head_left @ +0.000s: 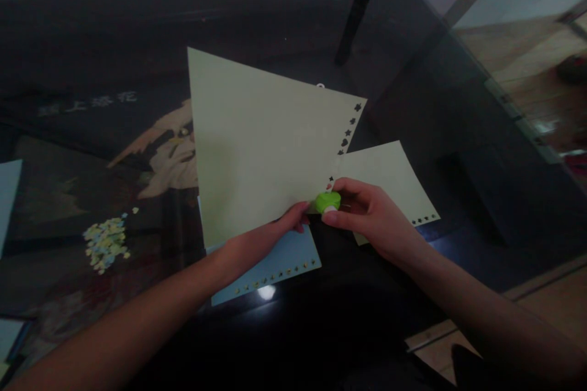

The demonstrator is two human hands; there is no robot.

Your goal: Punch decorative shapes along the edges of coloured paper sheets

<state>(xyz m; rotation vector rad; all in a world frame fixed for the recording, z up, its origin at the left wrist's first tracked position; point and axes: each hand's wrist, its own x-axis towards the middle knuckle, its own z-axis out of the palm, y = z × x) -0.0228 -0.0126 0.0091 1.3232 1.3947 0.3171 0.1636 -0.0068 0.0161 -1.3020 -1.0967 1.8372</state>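
Observation:
My right hand point(373, 214) is closed round a small green paper punch point(327, 200), its thumb low on the punch's pale part. The punch sits at the near right corner of a large pale cream sheet of paper point(261, 140), raised at a slant. Along that sheet's right edge runs a row of punched shapes, among them a star and a heart. My left hand point(294, 219) pinches the sheet's near edge just left of the punch. Beneath lies a blue sheet point(270, 266) with punched holes along its near edge. My fingers hide part of the corner.
Another cream sheet point(385, 174) with punched holes lies to the right. A heap of tiny yellow and blue paper cutouts point(106, 244) is on the dark glossy table point(275, 342) at left. A black pole point(360, 9) stands at the back. More blue paper point(8, 198) shows at the left edge.

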